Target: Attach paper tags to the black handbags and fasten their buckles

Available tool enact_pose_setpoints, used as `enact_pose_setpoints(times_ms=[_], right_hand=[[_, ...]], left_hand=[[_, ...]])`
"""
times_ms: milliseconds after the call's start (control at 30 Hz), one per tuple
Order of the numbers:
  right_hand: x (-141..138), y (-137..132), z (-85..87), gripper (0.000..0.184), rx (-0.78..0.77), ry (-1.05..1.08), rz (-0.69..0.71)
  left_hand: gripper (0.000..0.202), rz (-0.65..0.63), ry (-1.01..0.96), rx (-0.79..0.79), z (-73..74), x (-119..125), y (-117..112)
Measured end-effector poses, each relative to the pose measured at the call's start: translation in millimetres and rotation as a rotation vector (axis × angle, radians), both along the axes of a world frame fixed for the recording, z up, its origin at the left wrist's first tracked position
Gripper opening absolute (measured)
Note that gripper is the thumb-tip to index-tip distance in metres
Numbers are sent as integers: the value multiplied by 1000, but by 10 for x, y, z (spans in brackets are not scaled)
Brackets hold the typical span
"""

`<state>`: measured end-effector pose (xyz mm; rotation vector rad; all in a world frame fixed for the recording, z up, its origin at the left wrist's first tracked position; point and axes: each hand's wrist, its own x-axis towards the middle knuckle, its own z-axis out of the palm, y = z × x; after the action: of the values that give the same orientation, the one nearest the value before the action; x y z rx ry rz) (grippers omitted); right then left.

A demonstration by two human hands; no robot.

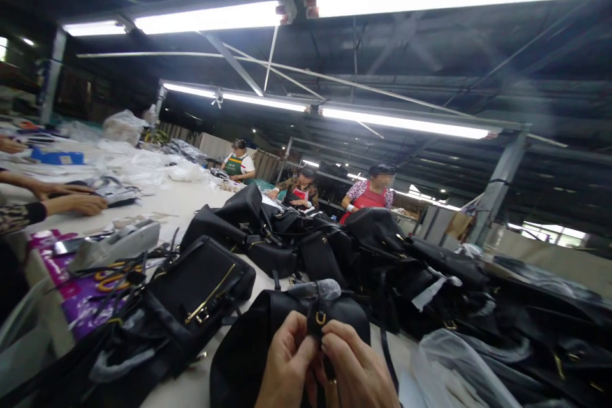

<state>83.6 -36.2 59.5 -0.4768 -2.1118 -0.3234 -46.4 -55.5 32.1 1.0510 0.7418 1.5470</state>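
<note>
A black leather bag (241, 354) stands right before me at the bottom centre, its handle wrapped in clear plastic (315, 289). My left hand (287, 360) pinches the left edge of a black strap tab (315, 326) on this bag. From the other side my right hand (357, 366) grips the same tab, its fingers curled close to the left thumb. Just above the fingertips a small gold buckle (320, 317) shows on the tab. The strap's lower part and some fingers are hidden behind my hands.
Black bags (325, 258) pile up ahead and to the right; another black bag (191, 293) lies left. Yellow-handled scissors (112, 275) rest on purple plastic (86, 303). A co-worker's hands (76, 197) are at the left; several people work beyond. Clear plastic (459, 370) lies bottom right.
</note>
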Motion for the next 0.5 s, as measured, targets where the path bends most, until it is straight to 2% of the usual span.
enact_pose_setpoints(times_ms=[100,233,300,400,500], right_hand=[[-21,30,-86,31,-22,-24,-7],[16,98,-205,30,124,-28,-94],[55,144,-208,30,137,-23,-112],[73,174,-157,32,68,28,-72],[6,130,-109,26,17,145,-57]], left_hand=[[38,68,8,21,-92,19,67],[25,215,34,54,-176,26,108],[17,215,80,84,-150,19,83],[13,206,176,191,-66,2,30],[19,320,328,321,-54,-23,26]])
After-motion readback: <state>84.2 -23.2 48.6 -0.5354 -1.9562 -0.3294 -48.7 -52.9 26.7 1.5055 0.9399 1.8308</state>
